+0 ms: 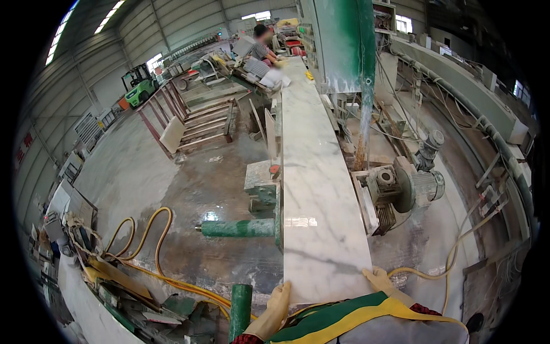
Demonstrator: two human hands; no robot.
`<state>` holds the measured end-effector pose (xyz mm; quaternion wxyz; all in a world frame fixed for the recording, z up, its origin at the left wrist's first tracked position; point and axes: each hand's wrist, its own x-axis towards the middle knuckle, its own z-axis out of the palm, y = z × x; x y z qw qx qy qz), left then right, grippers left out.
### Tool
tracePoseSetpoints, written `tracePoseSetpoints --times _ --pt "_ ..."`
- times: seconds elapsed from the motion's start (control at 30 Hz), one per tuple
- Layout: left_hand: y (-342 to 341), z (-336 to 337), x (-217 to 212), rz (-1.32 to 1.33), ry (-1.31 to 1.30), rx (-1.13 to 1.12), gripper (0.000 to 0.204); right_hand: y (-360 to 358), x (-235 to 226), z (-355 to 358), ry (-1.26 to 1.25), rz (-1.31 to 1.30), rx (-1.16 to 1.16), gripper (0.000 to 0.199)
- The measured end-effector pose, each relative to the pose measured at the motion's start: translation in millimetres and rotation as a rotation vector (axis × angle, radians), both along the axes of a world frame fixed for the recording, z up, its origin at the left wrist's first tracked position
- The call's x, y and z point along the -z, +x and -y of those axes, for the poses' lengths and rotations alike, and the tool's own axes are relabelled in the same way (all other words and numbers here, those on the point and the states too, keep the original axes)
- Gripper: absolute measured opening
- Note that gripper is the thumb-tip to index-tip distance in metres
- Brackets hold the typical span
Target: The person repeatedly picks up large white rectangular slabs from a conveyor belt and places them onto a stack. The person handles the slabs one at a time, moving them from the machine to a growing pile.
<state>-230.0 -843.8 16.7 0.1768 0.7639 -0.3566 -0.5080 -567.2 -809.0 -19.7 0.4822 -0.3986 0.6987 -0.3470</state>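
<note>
We've got both hands on the near end of a long white marble slab [321, 189] with grey veins. It lies flat along the machine's surface and runs away from us toward the far end of the hall. Our left hand [277, 307], in a pale glove, is curled round the slab's near left corner, fingers against the edge. Our right hand [380, 280], gloved too, grips the near right corner, thumb on top as far as we can tell. Just right of the slab sits a grey motor unit [409, 186], caked in stone dust. On the left, green rollers [238, 228] stick out from the frame, and yellow hoses [150, 252] loop over the wet floor. Way off at the far end, another person [262, 43] is bent over some work, and a green forklift [139, 85] is parked by the wall.
</note>
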Motion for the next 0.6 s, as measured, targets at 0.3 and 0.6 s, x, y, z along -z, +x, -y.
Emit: tracePoseSetpoints --times 0.3,0.6 --pt "8.3 12.3 48.3 0.041 -0.031 0.070 0.067 4.2 58.7 2.1 -0.196 0.032 0.060 0.057" --pt "6.1 17.2 30.2 -0.092 -0.037 0.069 0.068 82.0 -59.3 -10.6 -0.489 -1.022 -0.936 0.100"
